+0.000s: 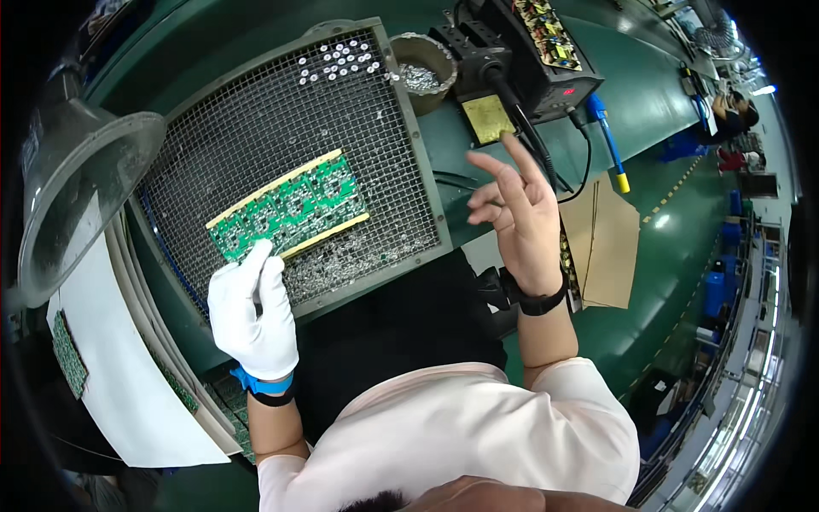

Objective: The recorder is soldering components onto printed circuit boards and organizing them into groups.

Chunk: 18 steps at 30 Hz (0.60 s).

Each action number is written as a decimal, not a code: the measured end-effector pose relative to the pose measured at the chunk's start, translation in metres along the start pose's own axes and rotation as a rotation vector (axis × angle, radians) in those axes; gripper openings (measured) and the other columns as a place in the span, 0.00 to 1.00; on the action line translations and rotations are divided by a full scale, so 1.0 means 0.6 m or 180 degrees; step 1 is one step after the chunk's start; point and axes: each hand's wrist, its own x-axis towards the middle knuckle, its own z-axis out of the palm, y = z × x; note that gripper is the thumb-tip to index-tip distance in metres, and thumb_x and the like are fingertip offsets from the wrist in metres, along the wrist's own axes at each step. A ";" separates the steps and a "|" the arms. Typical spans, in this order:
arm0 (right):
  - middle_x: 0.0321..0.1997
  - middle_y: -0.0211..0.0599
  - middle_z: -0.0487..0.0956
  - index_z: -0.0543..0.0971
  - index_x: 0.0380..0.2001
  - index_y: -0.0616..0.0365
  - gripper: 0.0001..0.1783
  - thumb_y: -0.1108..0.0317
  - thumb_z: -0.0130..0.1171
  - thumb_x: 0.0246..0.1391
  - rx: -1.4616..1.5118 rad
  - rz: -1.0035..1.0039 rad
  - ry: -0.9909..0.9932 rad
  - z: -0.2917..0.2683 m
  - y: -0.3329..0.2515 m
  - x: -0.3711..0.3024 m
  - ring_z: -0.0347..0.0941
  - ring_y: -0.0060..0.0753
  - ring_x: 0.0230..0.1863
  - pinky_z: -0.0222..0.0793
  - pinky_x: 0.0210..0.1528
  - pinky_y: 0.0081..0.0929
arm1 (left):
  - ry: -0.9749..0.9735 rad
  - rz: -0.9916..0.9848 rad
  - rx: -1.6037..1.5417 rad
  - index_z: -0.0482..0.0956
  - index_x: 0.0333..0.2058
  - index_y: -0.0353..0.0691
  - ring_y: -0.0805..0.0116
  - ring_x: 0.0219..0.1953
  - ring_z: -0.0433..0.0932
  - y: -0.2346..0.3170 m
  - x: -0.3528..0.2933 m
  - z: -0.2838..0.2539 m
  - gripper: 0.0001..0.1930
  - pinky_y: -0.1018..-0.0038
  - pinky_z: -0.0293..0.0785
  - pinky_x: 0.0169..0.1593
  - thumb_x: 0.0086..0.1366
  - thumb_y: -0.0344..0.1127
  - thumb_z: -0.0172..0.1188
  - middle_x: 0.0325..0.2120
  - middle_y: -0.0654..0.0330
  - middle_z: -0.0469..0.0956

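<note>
My left hand [254, 320], in a white glove with a blue wrist strap, is closed on the near left edge of a green circuit board [294, 203]. Yellow strips run along the board's two long sides, and small parts crowd its face. It sits over a metal mesh tray [429, 200]. My right hand [520, 205] is bare, with a black wristband, and hovers just right of the tray. Its fingers are spread and hold nothing I can see. Just beyond them are a yellow sponge pad [489, 118] and a black soldering iron [503, 85] in its holder.
Small white round pieces [341, 60] lie on the mesh's far end. Behind stand a round pot [444, 64] of metal scraps and a soldering station [559, 96]. A clear funnel hood [90, 171] overhangs the left. A blue tool [606, 136] and cardboard [610, 247] are at right.
</note>
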 end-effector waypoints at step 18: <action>0.33 0.35 0.80 0.76 0.46 0.67 0.12 0.77 0.61 0.60 -0.0906 -0.1637 0.1002 -0.023 -0.016 0.010 0.75 0.21 0.29 0.69 0.26 0.18 | -0.0168 0.0311 0.0292 0.87 0.37 0.42 0.66 0.27 0.74 -0.012 -0.006 -0.001 0.12 0.68 0.74 0.45 0.52 0.22 0.71 0.25 0.62 0.78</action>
